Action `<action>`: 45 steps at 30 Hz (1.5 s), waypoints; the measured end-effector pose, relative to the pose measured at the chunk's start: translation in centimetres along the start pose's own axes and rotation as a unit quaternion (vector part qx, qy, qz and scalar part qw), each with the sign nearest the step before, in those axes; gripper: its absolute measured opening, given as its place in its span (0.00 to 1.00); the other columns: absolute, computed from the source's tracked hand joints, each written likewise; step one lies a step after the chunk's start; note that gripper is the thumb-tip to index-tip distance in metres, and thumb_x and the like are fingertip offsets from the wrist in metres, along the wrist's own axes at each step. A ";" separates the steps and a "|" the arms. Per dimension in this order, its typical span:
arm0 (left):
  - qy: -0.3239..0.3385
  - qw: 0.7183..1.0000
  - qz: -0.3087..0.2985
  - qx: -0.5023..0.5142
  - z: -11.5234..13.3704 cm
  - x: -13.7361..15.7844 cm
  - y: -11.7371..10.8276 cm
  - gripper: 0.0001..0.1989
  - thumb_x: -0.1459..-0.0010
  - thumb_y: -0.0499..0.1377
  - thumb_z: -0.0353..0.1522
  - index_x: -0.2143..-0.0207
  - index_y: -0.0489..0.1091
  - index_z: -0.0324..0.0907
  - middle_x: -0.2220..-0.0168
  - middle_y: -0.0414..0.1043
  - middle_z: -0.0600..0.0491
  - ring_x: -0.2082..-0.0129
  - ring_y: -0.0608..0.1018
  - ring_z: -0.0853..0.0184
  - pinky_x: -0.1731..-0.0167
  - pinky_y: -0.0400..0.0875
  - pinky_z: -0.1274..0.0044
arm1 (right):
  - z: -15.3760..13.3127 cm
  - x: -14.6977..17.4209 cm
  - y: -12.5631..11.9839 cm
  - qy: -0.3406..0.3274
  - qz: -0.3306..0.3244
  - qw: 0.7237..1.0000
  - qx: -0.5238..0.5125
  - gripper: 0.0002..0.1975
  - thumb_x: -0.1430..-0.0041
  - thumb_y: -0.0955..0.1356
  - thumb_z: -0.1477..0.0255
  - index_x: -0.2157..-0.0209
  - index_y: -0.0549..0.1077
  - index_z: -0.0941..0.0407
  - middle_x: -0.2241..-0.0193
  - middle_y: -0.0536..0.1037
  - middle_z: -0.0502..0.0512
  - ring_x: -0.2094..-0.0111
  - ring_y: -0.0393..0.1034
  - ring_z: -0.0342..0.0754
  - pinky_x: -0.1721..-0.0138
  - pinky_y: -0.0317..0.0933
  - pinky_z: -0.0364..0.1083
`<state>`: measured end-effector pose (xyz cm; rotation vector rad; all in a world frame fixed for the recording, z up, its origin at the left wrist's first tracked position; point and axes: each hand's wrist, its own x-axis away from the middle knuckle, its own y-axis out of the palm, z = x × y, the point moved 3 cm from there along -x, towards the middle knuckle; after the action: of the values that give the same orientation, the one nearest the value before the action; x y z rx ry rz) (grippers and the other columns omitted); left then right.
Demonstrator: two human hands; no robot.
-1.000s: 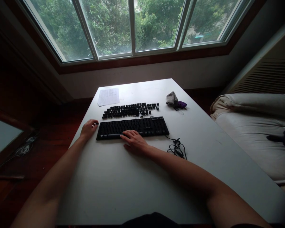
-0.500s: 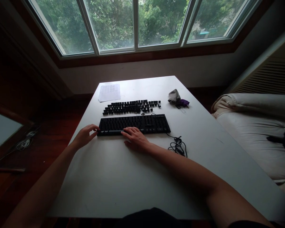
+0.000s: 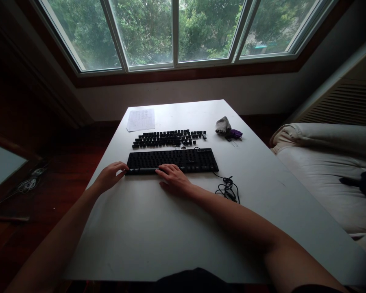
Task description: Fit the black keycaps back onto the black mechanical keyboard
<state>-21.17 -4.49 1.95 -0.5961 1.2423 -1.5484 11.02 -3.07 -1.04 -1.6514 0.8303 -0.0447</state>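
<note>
A black keyboard (image 3: 171, 156) lies across the white table, with most of its keycaps off. At its lower left corner my left hand (image 3: 110, 176) has thumb and fingers curled round the edge in a pinch. My right hand (image 3: 174, 179) rests over the front edge near the middle, fingers stretched out and touching the front row, by a long bar-shaped key (image 3: 144, 170). What lies under the right fingertips is hidden. Behind the keyboard, loose black keycaps (image 3: 158, 139) stand in rows on the table.
A coiled black cable (image 3: 228, 189) runs from the keyboard's right side. A printed sheet (image 3: 141, 119) lies at the table's far left. At the far right are a grey cloth (image 3: 223, 125) and a purple cloth (image 3: 235, 133). A pale sofa (image 3: 317, 175) stands beside the table (image 3: 158, 240).
</note>
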 end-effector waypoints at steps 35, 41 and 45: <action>-0.047 0.990 0.134 0.025 -0.1 -1.5 2.7 0.06 0.39 0.56 0.32 0.62 0.72 0.46 0.55 0.77 0.49 0.56 0.78 0.60 0.52 0.75 0.66 | 3.4 -1.1 -0.3 -0.009 -0.001 1.000 -0.029 0.28 0.39 0.69 0.71 0.37 0.66 0.55 0.40 0.68 0.65 0.38 0.59 0.58 0.38 0.55 0.60; -0.097 0.983 0.135 0.075 -0.4 -2.1 2.8 0.08 0.39 0.56 0.37 0.62 0.73 0.45 0.56 0.77 0.50 0.58 0.78 0.61 0.56 0.76 0.70 | 4.7 -1.2 -0.1 -0.024 0.000 0.999 -0.037 0.28 0.39 0.69 0.70 0.37 0.66 0.54 0.41 0.68 0.65 0.38 0.59 0.58 0.39 0.56 0.60; -0.176 0.967 0.143 0.114 -1.3 -3.3 2.2 0.13 0.38 0.56 0.42 0.60 0.74 0.45 0.59 0.79 0.51 0.61 0.79 0.62 0.59 0.77 0.72 | 5.0 -1.6 0.3 -0.026 0.006 0.999 -0.028 0.27 0.38 0.68 0.70 0.38 0.67 0.55 0.41 0.68 0.65 0.39 0.59 0.57 0.39 0.56 0.59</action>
<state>-20.22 -0.79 0.15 -0.4903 0.8254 -1.2550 12.01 1.97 -1.99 -1.6930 0.8094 0.0305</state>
